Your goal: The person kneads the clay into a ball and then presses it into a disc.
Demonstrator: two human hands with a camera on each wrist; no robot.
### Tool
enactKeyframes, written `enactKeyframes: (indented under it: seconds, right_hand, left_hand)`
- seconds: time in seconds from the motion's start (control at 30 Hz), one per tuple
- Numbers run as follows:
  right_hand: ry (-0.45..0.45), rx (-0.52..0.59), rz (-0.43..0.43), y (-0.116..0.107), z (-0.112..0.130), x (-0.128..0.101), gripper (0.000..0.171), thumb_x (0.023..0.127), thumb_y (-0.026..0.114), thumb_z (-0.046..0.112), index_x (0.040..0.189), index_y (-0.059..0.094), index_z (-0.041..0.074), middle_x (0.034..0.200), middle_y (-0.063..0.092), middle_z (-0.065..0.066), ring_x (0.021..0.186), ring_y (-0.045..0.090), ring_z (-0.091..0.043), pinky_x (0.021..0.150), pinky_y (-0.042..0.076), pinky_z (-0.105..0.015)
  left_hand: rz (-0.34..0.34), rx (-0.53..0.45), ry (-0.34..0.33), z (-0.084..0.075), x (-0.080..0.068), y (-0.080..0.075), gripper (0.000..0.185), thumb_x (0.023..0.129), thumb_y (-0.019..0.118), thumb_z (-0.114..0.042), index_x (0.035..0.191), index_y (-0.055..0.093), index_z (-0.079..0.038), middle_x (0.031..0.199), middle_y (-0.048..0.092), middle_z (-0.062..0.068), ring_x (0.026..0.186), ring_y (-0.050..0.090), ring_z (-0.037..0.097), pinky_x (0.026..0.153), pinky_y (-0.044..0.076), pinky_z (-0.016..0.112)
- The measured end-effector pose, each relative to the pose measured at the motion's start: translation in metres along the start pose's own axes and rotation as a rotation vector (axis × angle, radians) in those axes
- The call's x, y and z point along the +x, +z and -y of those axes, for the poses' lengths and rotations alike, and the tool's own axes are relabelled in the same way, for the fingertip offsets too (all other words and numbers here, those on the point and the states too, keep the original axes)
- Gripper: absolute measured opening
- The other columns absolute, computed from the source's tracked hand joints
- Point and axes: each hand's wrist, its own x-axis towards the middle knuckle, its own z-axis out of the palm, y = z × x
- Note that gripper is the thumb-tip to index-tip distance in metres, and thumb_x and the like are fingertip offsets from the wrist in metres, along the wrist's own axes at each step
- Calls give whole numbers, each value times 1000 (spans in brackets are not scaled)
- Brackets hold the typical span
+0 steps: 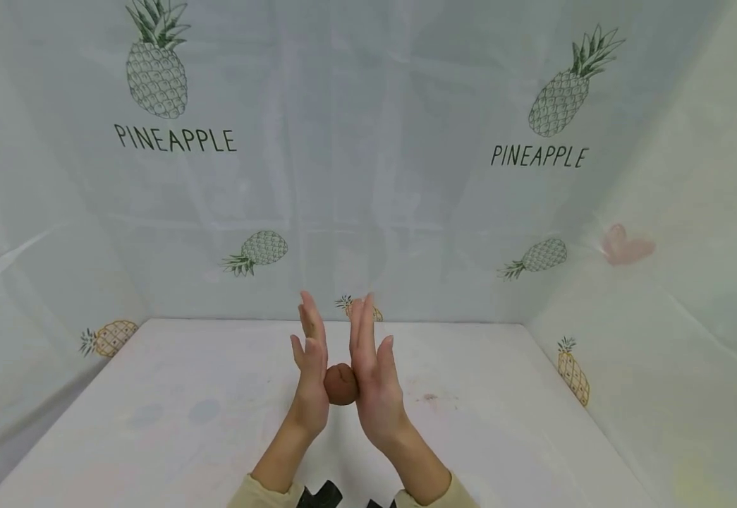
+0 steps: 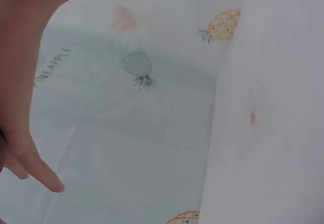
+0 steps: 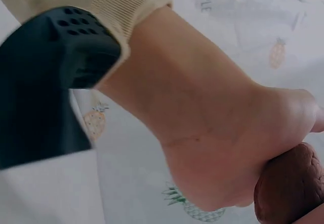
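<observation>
A brown ball [image 1: 340, 384] of what looks like clay is held above the white table [image 1: 152, 423], pressed between my two palms. My left hand [image 1: 309, 363] stands upright on the ball's left side and my right hand [image 1: 370, 360] on its right, both with straight fingers pointing up and away. The right wrist view shows the brown ball [image 3: 291, 188] against the heel of the left hand [image 3: 217, 143], beside a cream cuff and a black wrist mount [image 3: 45, 77]. Only the left hand's fingers [image 2: 23, 107] show in the left wrist view; the ball is hidden there.
A pale sheet printed with pineapples [image 1: 156, 67] and the word PINEAPPLE walls in the table at the back and on both sides. A small reddish stain [image 1: 430, 398] marks the table to the right of the hands.
</observation>
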Motion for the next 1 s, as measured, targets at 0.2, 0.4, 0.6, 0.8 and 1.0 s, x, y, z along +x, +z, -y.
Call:
enactKeyframes:
  seconds: [0.2, 0.4, 0.6, 0.8, 1.0]
  right_hand:
    - [-20, 4, -45, -12, 5, 0, 61, 103, -14, 65, 163, -16, 54, 174, -17, 24, 161, 5, -5, 128, -5, -54]
    - [-65, -35, -101, -29, 5, 2, 62, 104, -10, 68, 163, -16, 54, 173, -20, 23, 160, 2, -7, 116, 19, -42]
    - [-12, 59, -72, -36, -8, 3, 64, 103, -6, 73, 162, -20, 54, 172, -27, 20, 49, 30, -11, 36, 13, -30]
    - [87, -1, -23, -25, -26, 5, 66, 104, -8, 69, 164, -23, 45, 173, -26, 16, 153, 31, -9, 65, 41, -25]
    - [168, 2, 38, -9, -29, 6, 63, 105, -9, 68, 163, -22, 47, 173, -22, 16, 159, -23, -7, 124, -20, -64]
  left_hand:
    - [63, -46, -31, 4, -8, 15, 62, 110, 1, -59, 166, -18, -40, 173, -26, -14, 157, -34, 13, 113, -38, 59]
    - [140, -114, 33, -4, -16, 30, 63, 110, -4, -56, 168, -16, -34, 175, -22, -16, 158, -31, 11, 115, -34, 62]
    - [166, -117, 126, -13, -21, 33, 67, 110, -5, -56, 169, -15, -27, 176, -23, -9, 158, -31, 10, 115, -33, 64]
    - [91, -74, 114, -18, -14, 17, 66, 109, -8, -58, 169, -15, -30, 176, -24, -11, 159, -30, 10, 116, -33, 63]
    - [7, -104, 83, -18, 1, -3, 68, 107, -3, -65, 167, -18, -36, 173, -26, -19, 157, -31, 6, 118, -33, 55]
